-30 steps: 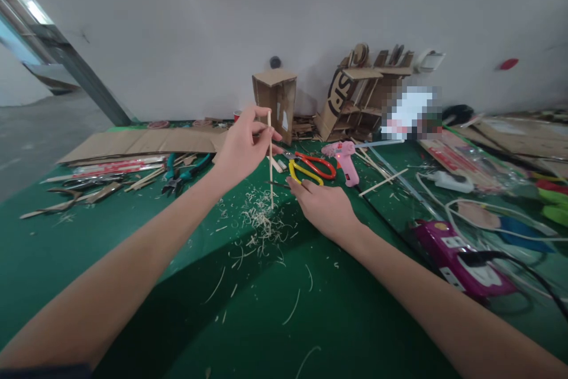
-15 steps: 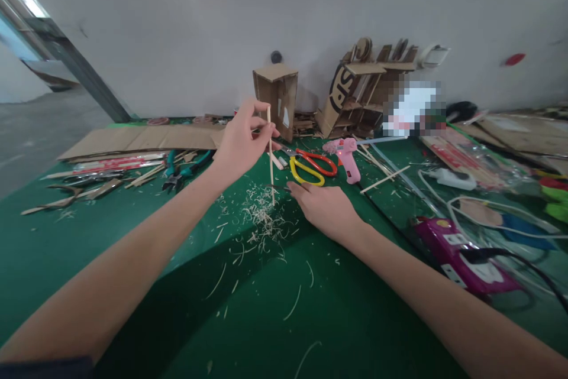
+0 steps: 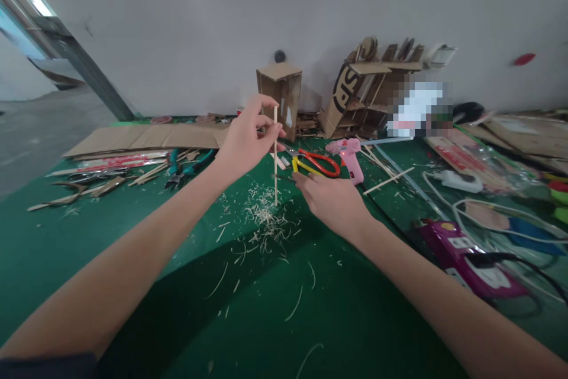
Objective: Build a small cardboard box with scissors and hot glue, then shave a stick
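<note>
My left hand (image 3: 255,136) pinches a thin wooden stick (image 3: 276,187) near its upper part and holds it upright. The stick's lower end is over a heap of curled wood shavings (image 3: 266,216). My right hand (image 3: 331,198) is closed around a small knife, its handle hidden by the fingers. The knife's thin dark blade (image 3: 285,177) points left and meets the stick below my left hand. Just behind my right hand lie scissors (image 3: 326,163) with one red and one yellow handle loop.
A pink glue gun (image 3: 348,157) stands right of the scissors. Farther right are a purple power strip (image 3: 470,261) and cables. On the left lie teal-handled pliers (image 3: 175,172) and a cardboard strip (image 3: 146,139). Cardboard structures (image 3: 339,98) stand against the wall.
The knife blade has moved up along the stick, with my right hand rising. My left hand still pinches the upright stick. The whole view has shifted slightly.
</note>
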`<state>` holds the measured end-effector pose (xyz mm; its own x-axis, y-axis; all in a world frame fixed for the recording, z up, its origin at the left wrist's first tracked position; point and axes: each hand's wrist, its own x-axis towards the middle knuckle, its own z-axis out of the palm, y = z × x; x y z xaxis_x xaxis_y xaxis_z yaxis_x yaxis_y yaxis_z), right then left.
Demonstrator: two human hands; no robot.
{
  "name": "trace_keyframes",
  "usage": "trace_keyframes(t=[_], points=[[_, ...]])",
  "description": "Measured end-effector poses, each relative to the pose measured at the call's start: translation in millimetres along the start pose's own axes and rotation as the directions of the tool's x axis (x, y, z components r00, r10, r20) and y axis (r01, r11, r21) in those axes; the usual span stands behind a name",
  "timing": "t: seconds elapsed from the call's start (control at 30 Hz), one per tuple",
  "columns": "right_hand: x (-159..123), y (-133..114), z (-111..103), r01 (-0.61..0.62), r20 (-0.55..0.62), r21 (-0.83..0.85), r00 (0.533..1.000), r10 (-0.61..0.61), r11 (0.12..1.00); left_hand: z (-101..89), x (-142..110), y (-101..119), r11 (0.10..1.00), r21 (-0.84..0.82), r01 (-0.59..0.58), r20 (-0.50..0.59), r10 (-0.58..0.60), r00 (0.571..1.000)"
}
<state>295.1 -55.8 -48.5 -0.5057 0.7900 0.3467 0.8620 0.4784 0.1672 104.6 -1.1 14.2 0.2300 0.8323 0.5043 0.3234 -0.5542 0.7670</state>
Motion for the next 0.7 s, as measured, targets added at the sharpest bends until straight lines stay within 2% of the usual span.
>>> trace_keyframes(t=[0.1,0.17,0.27,0.33,0.43,0.57,0.63,0.7], points=[[-10,-1,5,0.108,0.138,0.013,0.984,-0.109,0.994,-0.6,1,-1,1.0,-0.003,0.004,0.0,-0.004,1.0],[-10,-1,4,0.095,0.093,-0.006,0.991,-0.094,0.996,-0.8,1,-1,1.0,-0.005,0.001,-0.001,-0.001,1.0],[-2,1,-1,0.008,-0.078,-0.042,0.997,-0.011,0.999,-1.5,-1,3,1.0,-0.004,-0.008,0.006,0.008,1.0],[3,1,-3,-0.036,-0.119,-0.036,0.992,0.031,0.999,-2.3,-1,5,1.0,-0.003,-0.009,0.016,0.009,1.0],[0,-1,-1,-0.039,-0.029,-0.015,0.999,0.038,0.999,-3.5,-1,5,1.0,-0.009,0.003,0.028,-0.003,1.0],[-12,-6,6,0.045,0.117,0.016,0.992,-0.046,0.999,-3.6,1,2,1.0,-0.028,0.015,0.029,-0.014,0.999],[-11,-7,6,0.033,0.086,0.016,0.996,-0.034,0.999,-3.1,1,1,0.999,-0.032,0.016,0.025,-0.015,1.0],[-5,-7,4,-0.017,-0.008,0.003,1.0,0.017,1.0,-2.4,1,1,0.999,-0.034,0.016,0.023,-0.015,1.0]])
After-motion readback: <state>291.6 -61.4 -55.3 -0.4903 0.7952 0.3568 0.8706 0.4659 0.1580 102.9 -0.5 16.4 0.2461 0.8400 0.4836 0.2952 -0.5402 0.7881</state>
